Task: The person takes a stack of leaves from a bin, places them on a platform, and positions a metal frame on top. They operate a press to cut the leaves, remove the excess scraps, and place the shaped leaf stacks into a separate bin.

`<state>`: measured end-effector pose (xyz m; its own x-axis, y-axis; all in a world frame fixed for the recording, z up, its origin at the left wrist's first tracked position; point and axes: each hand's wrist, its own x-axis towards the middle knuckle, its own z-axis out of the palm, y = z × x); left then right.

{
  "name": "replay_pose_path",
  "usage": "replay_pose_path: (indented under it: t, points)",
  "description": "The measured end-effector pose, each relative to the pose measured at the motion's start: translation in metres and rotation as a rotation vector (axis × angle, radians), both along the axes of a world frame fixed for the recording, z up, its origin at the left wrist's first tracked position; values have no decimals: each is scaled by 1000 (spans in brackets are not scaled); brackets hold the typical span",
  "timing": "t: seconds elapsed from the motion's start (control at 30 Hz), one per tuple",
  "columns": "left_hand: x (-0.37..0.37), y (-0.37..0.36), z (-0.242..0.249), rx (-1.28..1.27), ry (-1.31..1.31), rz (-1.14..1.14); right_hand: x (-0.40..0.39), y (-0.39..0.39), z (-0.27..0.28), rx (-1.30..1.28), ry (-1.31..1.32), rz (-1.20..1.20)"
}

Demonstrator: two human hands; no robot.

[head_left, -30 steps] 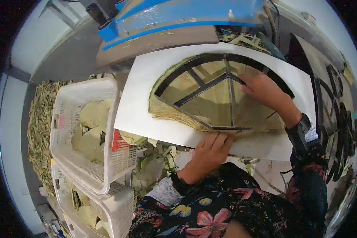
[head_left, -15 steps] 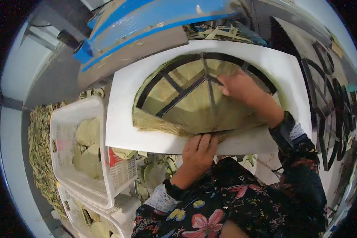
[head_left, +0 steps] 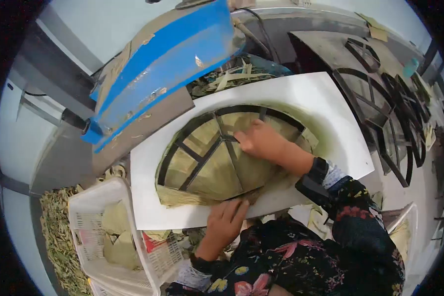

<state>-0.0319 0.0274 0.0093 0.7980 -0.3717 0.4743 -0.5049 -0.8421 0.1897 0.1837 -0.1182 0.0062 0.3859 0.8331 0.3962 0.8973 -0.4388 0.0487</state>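
Observation:
A black metal cutting die (head_left: 201, 164), fan-shaped with inner dividing bars, lies on a stack of dried green leaves (head_left: 209, 177). Under the stack is a white board (head_left: 145, 202). My right hand (head_left: 264, 143) is closed at the die's inner bars, right of its middle; its fingertips are partly hidden. At the near edge of the stack, my left hand (head_left: 225, 219) has its fingers stretched out against the leaves and the die's straight side. Both the die and the leaves sit flat on the board.
A blue machine (head_left: 167, 69) stands behind the board, with leaf scraps (head_left: 232, 76) beside it. More black dies (head_left: 387, 133) lie on the right. At left, a white plastic basket (head_left: 74, 212) holds cut leaf pieces (head_left: 122, 249), next to a heap of scraps (head_left: 59, 232).
The view has swung, so the board appears lower and tilted. My right hand stays at the die's inner bars and my left hand at the near edge.

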Motion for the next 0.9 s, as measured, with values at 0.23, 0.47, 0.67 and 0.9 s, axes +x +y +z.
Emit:
replay_pose_path:
  t: [0.23, 0.47, 0.67, 0.9]
  points:
    - [22, 132, 71, 95, -300, 333, -73, -21, 44, 268, 244, 71]
    - [120, 341, 116, -667, -414, 672, -149, -16, 24, 10, 207, -55]
    - [178, 402, 147, -1183, -63, 509, -148, -15, 19, -28, 157, -99]
    - [179, 397, 146, -1187, -225, 603, -149, -16, 23, 2, 131, -48]
